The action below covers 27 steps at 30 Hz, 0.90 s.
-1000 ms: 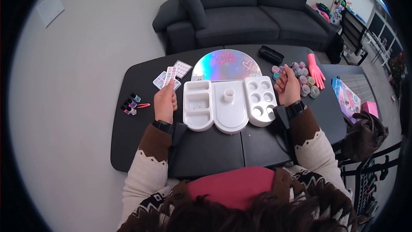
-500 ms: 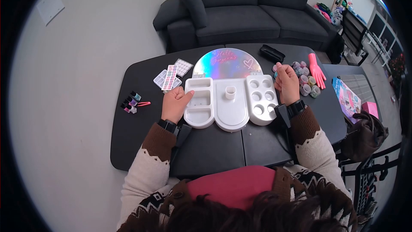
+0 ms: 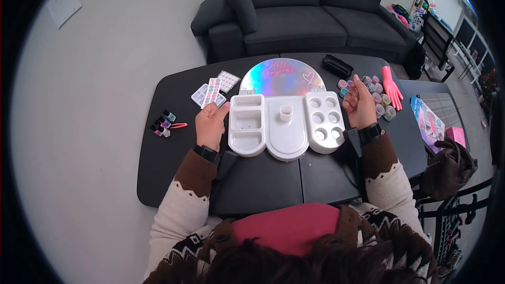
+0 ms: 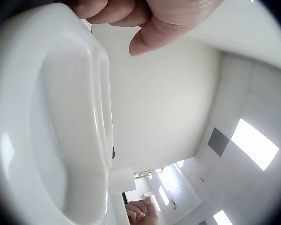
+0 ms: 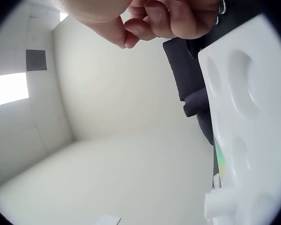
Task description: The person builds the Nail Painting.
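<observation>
My left hand [image 3: 209, 126] is beside the left edge of the white plastic organizer [image 3: 247, 139], its fingers loosely curled and thumb apart. Just beyond its fingers, a sticker sheet [image 3: 212, 91] with rows of small coloured patches lies on a clear divided case [image 3: 199, 95]. In the left wrist view, the thumb [image 4: 154, 35] points away from the curled fingers, with nothing between them. My right hand [image 3: 360, 106] hovers by the organizer's right section, which has round wells [image 3: 319, 118]. Its fingers are loosely bent and hold nothing visible; small jars [image 3: 380, 110] sit beyond it.
Nail polish bottles [image 3: 164, 124] and pink tweezers [image 3: 179, 125] lie at left. A white gridded case [image 3: 228, 81] lies behind the sheet. The organizer's iridescent mirror lid [image 3: 281, 76] stands behind it. A black pouch [image 3: 337, 66] and pink model hand [image 3: 391, 89] are back right.
The left hand has let go of the sticker sheet, which now lies on the clear case. That hand moved right to the organizer, then back toward the sheet. The right hand's fingers have loosened slightly.
</observation>
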Motion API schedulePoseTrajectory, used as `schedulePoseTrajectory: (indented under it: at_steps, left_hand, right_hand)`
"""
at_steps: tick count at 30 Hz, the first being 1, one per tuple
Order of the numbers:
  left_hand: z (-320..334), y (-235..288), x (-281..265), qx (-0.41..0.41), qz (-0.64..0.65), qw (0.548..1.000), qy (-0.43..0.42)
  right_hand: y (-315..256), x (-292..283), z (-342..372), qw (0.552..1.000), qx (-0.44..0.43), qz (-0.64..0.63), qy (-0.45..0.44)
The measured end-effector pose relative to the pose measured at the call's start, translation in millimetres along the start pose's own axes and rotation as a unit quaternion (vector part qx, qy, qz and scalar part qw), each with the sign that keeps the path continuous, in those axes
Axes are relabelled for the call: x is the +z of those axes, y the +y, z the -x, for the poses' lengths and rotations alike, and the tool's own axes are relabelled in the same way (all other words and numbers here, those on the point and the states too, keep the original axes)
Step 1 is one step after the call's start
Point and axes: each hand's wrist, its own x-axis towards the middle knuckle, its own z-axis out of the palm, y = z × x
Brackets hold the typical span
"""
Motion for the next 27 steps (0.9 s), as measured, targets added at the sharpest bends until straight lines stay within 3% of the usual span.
schedulePoseTrajectory:
  at_steps: [6, 9, 14, 19, 22, 24, 25, 26, 27]
  left_hand:
    - [-0.4, 0.7, -2.3, -0.03, 0.079, 0.996, -0.003]
    - [0.0, 2.0, -2.4, -0.046, 0.078, 0.996, -0.014]
    - [1.8, 1.1, -0.9, -0.096, 0.026, 0.99, -0.101]
    - [3.8, 6.4, -6.4, -0.107, -0.001, 0.987, -0.117]
    - [-3.2, 21.2, -13.1, -0.074, -0.033, 0.991, -0.106]
    - [-9.6, 32.1, -13.6, -0.047, -0.058, 0.993, -0.087]
    - [-17.5, 37.4, -10.3, -0.015, -0.079, 0.992, -0.099]
    - [-25.7, 40.9, -6.5, 0.016, -0.1, 0.989, -0.111]
    - [-37.4, 46.5, -12.5, -0.032, -0.12, 0.976, -0.177]
  right_hand:
    - [-3.2, 1.2, 1.6, 1.0, 0.003, -0.008, 0.011]
    - [-2.8, 0.9, 1.5, 1.0, 0.002, -0.007, 0.012]
    - [5.8, -4.0, -4.9, 0.999, 0.033, -0.009, -0.009]
    - [9.1, -10.5, -10.8, 0.998, 0.06, -0.002, -0.022]
    - [-6.9, -11.7, -22.0, 0.989, 0.103, 0.016, -0.11]
    - [-23.1, 1.9, -20.9, 0.985, 0.082, 0.134, -0.067]
    - [-30.3, -7.9, -33.9, 0.97, 0.107, 0.177, -0.13]
    - [-32.0, -9.5, -41.3, 0.97, 0.11, 0.177, -0.129]
    - [-34.0, -9.2, -48.5, 0.959, 0.127, 0.197, -0.158]
